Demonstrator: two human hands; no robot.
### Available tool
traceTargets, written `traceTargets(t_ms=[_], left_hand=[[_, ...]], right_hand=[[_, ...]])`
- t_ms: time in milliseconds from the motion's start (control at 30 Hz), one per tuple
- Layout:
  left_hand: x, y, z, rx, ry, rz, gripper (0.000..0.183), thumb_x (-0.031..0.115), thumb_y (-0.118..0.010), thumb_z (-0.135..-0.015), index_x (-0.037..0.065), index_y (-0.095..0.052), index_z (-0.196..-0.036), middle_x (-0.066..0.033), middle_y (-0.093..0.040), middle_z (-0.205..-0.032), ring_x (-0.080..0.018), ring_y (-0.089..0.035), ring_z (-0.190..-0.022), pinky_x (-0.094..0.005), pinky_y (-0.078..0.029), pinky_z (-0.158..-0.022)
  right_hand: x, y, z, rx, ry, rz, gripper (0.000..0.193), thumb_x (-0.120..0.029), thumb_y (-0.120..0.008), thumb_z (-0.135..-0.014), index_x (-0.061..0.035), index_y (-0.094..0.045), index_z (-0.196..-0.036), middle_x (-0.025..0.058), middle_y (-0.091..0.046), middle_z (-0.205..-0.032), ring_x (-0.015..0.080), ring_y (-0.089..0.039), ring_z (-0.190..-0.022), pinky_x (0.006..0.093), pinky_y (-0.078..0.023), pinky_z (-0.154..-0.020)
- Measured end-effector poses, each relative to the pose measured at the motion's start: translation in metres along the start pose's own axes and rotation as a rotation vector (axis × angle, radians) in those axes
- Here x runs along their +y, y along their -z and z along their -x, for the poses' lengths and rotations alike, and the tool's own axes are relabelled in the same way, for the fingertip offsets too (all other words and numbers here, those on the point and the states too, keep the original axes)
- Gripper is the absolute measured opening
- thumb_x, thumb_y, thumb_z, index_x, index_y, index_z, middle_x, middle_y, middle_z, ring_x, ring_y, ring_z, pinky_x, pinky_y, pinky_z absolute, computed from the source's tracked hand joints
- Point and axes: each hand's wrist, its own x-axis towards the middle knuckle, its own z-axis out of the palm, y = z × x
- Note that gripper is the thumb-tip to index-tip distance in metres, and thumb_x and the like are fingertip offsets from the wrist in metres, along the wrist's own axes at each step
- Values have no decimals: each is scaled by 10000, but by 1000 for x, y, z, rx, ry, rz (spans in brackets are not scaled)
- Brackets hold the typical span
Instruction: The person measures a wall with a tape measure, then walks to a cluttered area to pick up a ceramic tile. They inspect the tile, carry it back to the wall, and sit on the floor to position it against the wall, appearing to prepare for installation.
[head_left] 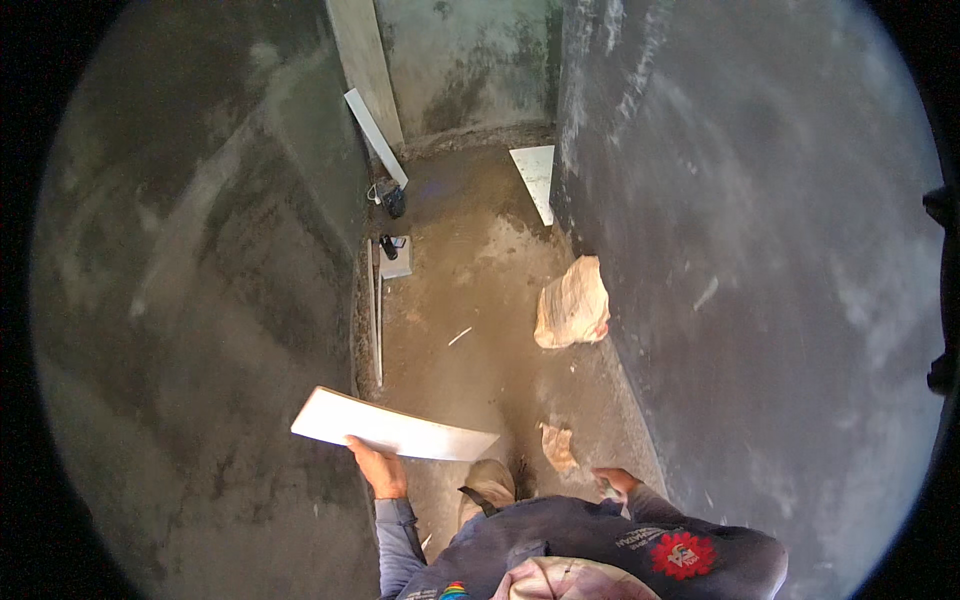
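My left hand is closed on the near edge of a long white tile strip. The strip is held nearly level, reaching from the left wall across in front of my body. One long edge of it looks brownish. At my right side, my right hand hangs low with its fingers curled. Something small and pale shows by those fingers, too hidden to name. Just left of that hand lies a torn piece of brown paper on the floor.
Grey plastered walls close in on both sides. A crumpled sack rests against the right wall. A white triangular piece and a white strip lean farther back. Along the left lie a grey block and thin rods.
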Motion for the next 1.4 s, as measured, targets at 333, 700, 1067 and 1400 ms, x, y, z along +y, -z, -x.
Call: traceTargets(t_ms=[333,700,1067,1400], left_hand=[[-102,-184,-286,-130,375,411,999,828,-457,-954,81,-357,-1610,-96,-391,-1651,-291,-390,-1495,-528,-352,-1231],[-175,-471,-577,-213,612,523,979,808,-458,-948,135,-313,-1646,-141,-311,-1698,-315,-312,-1540,-557,-242,-1283],[-260,-767,-816,-452,132,-237,672,383,-689,-1037,-60,-460,-1487,-178,-561,-1427,-279,-546,-1312,-441,-450,-1113],[-393,-965,-967,-366,109,-418,386,250,-654,-1062,-39,-623,-1316,-126,-691,-1230,-233,-682,-1045,-396,-577,-892]], right_hand=[[-483,-219,-112,-200,569,317,442,-365,-572,-1109,-19,-619,-1380,11,-642,-948,132,-590,-878,310,-505,-797],[-804,-257,-229,29,794,109,224,-279,-722,-1018,-64,-671,-979,-17,-618,-878,94,-589,-824,285,-493,-742],[-1111,-237,-427,157,693,155,403,-462,-699,-1017,-62,-674,-1059,42,-572,-883,136,-545,-766,365,-471,-723],[-1375,-336,-517,537,1409,1216,680,-476,-820,-875,-13,-604,-1323,206,-676,-1213,368,-644,-1131,502,-529,-934]])
